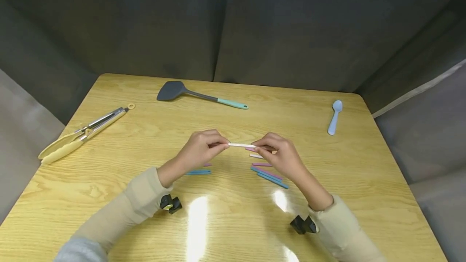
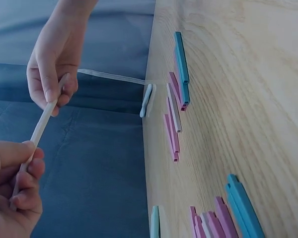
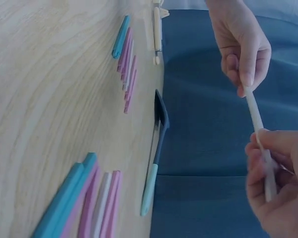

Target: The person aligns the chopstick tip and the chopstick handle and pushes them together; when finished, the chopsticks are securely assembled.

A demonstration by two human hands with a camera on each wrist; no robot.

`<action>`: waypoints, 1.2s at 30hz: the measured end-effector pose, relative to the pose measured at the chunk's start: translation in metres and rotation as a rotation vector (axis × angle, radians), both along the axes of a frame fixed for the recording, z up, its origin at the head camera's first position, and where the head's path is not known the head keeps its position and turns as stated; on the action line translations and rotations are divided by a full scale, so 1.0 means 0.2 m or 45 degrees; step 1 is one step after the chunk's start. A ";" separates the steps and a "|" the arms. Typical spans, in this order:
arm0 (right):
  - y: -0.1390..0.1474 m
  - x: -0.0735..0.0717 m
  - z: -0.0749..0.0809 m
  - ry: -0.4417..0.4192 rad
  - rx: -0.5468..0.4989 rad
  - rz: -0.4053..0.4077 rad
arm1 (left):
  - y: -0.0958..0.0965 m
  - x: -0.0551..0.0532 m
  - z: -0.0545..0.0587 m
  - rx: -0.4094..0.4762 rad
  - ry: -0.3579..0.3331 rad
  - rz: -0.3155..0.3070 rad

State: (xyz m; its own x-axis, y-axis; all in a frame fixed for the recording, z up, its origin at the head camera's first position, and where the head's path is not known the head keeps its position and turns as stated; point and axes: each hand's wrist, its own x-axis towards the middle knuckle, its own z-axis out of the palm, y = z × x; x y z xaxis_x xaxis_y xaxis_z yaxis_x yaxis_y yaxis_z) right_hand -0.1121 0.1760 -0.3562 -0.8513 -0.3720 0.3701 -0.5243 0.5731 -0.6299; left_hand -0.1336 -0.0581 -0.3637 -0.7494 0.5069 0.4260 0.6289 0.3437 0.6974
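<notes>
A long, slim white bag clip [image 1: 241,145] is held level above the table between both hands. My left hand [image 1: 202,148] pinches its left end between thumb and fingers. At the other end, my right hand [image 1: 280,153] grips it the same way; in the right wrist view a thin edge stands slightly apart from the clip [image 3: 256,116] near the thumb. Beneath the right hand lie several pink, white and blue clips [image 1: 270,176], side by side. More blue and pink clips [image 1: 199,172] lie by the left wrist, partly hidden by that arm in the head view.
Yellow-tipped tongs [image 1: 87,132] lie at the left of the wooden table [image 1: 233,221]. A dark spatula with a mint handle [image 1: 204,95] rests near the back edge. At the right back is a light blue spoon [image 1: 335,117]. Dark curtains [image 1: 284,27] stand behind.
</notes>
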 end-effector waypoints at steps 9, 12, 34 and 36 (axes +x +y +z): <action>0.00 0.03 0.06 0.267 0.359 -0.066 | 0.02 -0.03 0.00 -0.039 -0.021 -0.016; 0.01 0.03 0.05 0.310 0.416 -0.080 | 0.02 -0.04 0.00 -0.084 -0.024 -0.003; 0.54 0.19 -0.25 -0.495 0.544 -0.660 | -0.17 -0.15 -0.22 -0.406 -0.415 0.246; 0.57 0.20 -0.26 -0.542 0.567 -0.670 | -0.18 -0.16 -0.23 -0.461 -0.417 0.251</action>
State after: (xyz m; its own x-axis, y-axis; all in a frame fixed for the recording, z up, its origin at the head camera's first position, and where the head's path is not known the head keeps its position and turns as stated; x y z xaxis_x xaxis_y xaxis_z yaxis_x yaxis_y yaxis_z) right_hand -0.0729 0.2892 -0.4087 -0.9903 0.0804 -0.1131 0.1171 0.9219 -0.3692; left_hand -0.1651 -0.0932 -0.4105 -0.9099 0.4143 -0.0226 0.2972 0.6888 0.6612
